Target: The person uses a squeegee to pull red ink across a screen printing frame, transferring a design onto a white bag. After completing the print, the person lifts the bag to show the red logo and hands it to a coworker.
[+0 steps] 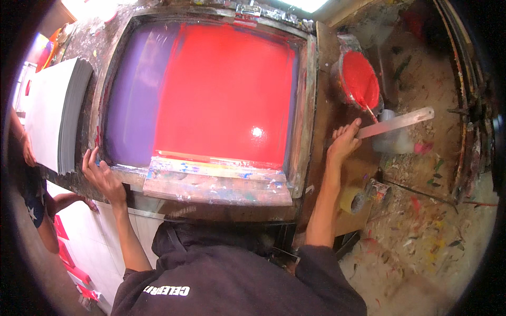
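My right hand [345,139] is closed around one end of a flat metal strip [398,123] with a small hole near its far end. Just beyond that hand stands a tub of red ink [359,76] with a thin stick [371,112] leaning in it. At the lower left corner of the screen-printing frame [311,105], my left hand [106,181] rests with fingers spread, holding nothing. Red ink [226,95] covers most of the purple mesh [134,100]. A wide, paint-stained wooden squeegee [216,184] lies along the frame's near edge, untouched by either hand.
A thick stack of white sheets [50,113] stands left of the frame. Another person's hand [27,150] is beside it. To the right are a roll of tape [354,201], a small can [378,190] and a translucent container [394,138] on a stained surface [416,221].
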Motion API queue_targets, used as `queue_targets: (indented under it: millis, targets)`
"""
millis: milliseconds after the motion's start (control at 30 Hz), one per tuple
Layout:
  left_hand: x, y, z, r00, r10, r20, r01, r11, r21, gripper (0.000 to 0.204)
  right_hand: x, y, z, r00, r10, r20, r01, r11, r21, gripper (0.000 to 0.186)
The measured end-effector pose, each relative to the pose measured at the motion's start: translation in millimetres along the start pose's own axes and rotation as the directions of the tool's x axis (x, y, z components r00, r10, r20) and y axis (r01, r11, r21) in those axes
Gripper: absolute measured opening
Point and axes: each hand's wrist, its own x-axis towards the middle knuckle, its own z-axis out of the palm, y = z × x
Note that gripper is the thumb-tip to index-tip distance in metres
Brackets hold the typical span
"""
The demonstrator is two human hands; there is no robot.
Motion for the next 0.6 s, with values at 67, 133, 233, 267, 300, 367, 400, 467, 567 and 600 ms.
queue_targets:
  millis: [67,133,233,267,300,367,400,467,567,600]
  targets:
    - [-2,-5,-1,1.0,0.003,-0.009,-0.003,1.0,0.008,0.043,-7,3,-4,1.0,0.013,-0.015,-0.013,1.0,-0.02,0.051]
    - [-4,-6,0,1.0,0.006,-0.002,-0.006,1.0,0.002,0.043,-11,4,-14,0.999,0.037,-0.015,-0.037,0.999,-0.038,0.051]
    - [-1,-3,1,1.0,0.005,0.0,-0.005,1.0,-0.015,0.043,-3,-3,-12,0.997,0.072,-0.031,-0.073,0.997,-0.006,0.051]
    - [0,-2,1,1.0,0.004,0.0,-0.004,1.0,-0.022,0.043,-4,-2,-14,0.998,0.06,-0.008,-0.06,0.998,0.004,0.05]
    - [0,-4,2,1.0,0.013,-0.004,-0.013,1.0,-0.017,0.043,-7,-1,-16,0.999,0.046,0.008,-0.046,0.999,0.019,0.05]
    - [-1,-8,2,0.999,0.03,-0.013,-0.03,1.0,-0.006,0.043,-10,3,-19,1.0,0.028,0.012,-0.029,0.999,0.038,0.049]
    - [-2,-6,2,1.0,0.02,-0.008,-0.02,1.0,-0.011,0.043,-8,4,-19,1.0,0.022,0.003,-0.022,0.999,0.039,0.049]
    - [-2,-1,3,1.0,0.0,0.003,0.0,1.0,-0.021,0.043,-2,5,-13,1.0,0.007,-0.004,-0.007,1.0,0.022,0.049]
    - [1,-9,2,1.0,0.021,-0.001,-0.021,1.0,0.013,0.043,-5,-1,-2,1.0,0.006,-0.005,-0.006,1.0,-0.018,0.048]
    - [1,-10,0,1.0,0.019,-0.005,-0.019,1.0,0.008,0.043,-8,4,-13,1.0,0.014,0.003,-0.014,0.999,-0.028,0.048]
